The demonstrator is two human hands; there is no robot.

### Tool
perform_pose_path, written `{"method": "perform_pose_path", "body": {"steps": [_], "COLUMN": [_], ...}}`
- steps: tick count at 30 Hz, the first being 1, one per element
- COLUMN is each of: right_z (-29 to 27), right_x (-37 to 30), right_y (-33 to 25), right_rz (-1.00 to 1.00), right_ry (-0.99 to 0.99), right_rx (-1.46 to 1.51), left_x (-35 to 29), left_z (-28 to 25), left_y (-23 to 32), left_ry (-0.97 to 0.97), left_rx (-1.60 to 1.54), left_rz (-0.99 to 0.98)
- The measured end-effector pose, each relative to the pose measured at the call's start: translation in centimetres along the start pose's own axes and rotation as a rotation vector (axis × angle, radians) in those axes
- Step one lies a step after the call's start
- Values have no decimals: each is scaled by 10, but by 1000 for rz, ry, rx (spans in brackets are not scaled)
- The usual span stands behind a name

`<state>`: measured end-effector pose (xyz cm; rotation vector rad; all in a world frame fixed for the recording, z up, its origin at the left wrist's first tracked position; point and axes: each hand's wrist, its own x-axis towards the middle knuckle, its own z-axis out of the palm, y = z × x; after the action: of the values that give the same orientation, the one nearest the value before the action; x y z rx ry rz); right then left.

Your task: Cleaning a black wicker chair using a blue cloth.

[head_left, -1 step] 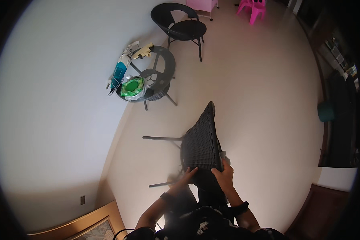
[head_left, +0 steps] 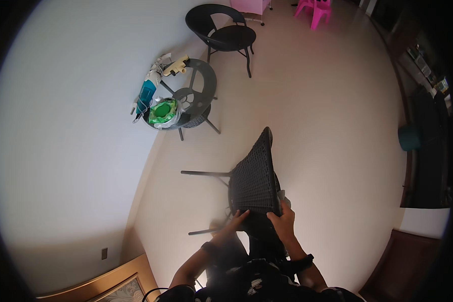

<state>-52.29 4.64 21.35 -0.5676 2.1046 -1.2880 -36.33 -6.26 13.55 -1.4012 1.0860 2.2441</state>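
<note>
A black woven wicker chair point(head_left: 255, 176) is tipped over in front of me, its metal legs pointing left. My left hand point(head_left: 231, 223) grips the near part of the woven back, thumb on top and the other fingers mostly hidden. My right hand point(head_left: 285, 221) is closed on the right rim of the same chair, its thumb lying over the edge. By the right fingers a small grey piece point(head_left: 285, 197), perhaps a cloth, pokes out past the rim. I cannot tell whether the right hand holds it too.
A round glass table point(head_left: 206, 93) by the left wall carries a teal-and-white corded appliance point(head_left: 147, 94), a cream nozzle point(head_left: 176, 65) and a green-topped packet point(head_left: 162, 111). Behind it stands another black chair point(head_left: 231, 38). A pink plastic chair point(head_left: 314, 11) is far off; a dark green bin point(head_left: 409, 137) sits right.
The view has shifted slightly, so the table and far chairs appear a little further left. Both hands keep their hold on the tipped chair.
</note>
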Motion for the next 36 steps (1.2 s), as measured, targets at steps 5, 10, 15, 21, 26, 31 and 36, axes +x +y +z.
{"method": "perform_pose_path", "body": {"steps": [5,10,15,21,26,31,36], "right_z": [-64,-119,-158,-206,-222,-220,-218], "right_x": [22,64,123,191,230,237,234], "right_y": [-19,-15,-19,9,14,12,8], "right_rz": [75,131,61,87,196,236,288], "right_ry": [136,389,637,858,1076,1105,1164], "right_rx": [148,286,366,356,266,268,224], "left_x": [41,63,89,110,153,218,279], "left_z": [28,28,-32,-120,-164,-172,-118], "left_y": [17,60,97,180,273,361,457], "left_ry": [-13,-156,-207,174,307,164,-131], "left_rx": [144,331,91,177,235,220,277], "left_rz": [84,213,371,183,233,354,458]}}
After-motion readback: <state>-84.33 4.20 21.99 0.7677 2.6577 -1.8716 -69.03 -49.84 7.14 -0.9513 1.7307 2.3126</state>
